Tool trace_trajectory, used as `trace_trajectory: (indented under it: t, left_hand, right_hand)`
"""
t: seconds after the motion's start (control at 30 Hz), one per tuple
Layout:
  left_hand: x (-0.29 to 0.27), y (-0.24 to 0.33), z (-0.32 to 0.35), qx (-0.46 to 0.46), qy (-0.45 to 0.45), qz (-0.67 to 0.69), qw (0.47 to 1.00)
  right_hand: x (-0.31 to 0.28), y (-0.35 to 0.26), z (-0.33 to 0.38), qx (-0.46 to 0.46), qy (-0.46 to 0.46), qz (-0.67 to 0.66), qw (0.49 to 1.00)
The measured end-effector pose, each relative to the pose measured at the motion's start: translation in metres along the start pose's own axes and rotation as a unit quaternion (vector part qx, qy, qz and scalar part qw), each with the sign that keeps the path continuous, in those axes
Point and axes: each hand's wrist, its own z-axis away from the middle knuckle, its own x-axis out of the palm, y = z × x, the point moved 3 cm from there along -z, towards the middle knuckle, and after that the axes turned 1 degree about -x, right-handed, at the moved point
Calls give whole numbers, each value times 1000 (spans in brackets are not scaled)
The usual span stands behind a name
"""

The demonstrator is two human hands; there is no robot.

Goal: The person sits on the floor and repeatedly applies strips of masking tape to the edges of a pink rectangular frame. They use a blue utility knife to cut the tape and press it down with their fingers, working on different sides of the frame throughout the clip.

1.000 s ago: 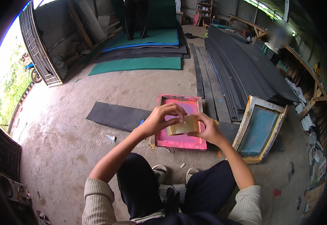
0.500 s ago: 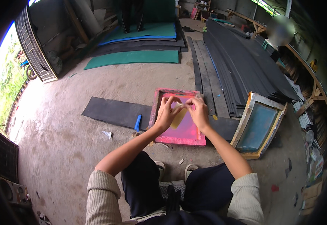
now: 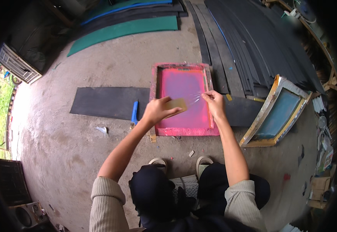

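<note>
My left hand [image 3: 157,110] is closed around a yellowish roll of clear tape [image 3: 180,103]. From the roll a shiny transparent strip runs across to my right hand [image 3: 214,103], whose thumb and fingers pinch its end. Both hands are above a pink-stained screen printing frame [image 3: 186,132], which lies flat in front of me. Its mesh is pink with a purplish middle, and the hands and tape hide part of it. A flat black sheet [image 3: 108,103] extends out from under the frame on both sides.
A blue-handled tool [image 3: 135,111] lies left of the frame. At the right, a second screen frame [image 3: 262,112] with bluish mesh leans at a tilt. Long black sheets [image 3: 253,46] are stacked at the far right, and a green sheet [image 3: 126,33] lies at the far left.
My hands have moved apart, stretching a clear strip between them; before, they met at the tape. The view has tilted down, so the frame shows more fully.
</note>
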Motion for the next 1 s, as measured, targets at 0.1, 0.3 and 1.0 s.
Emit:
trace_trajectory:
  t: [0.1,0.3,1.0]
  left_hand:
    - [5,-61,16,-59,-1,33,998]
    - [-31,-156,56,-99,-13,72,992]
    - [-25,-159,63,-118,-117,-26,986]
  right_hand:
    - [-40,57,4,51,74,-52,995]
    - [-76,145,51,94,153,-59,982]
    - [-24,167,117,269,202,237,911]
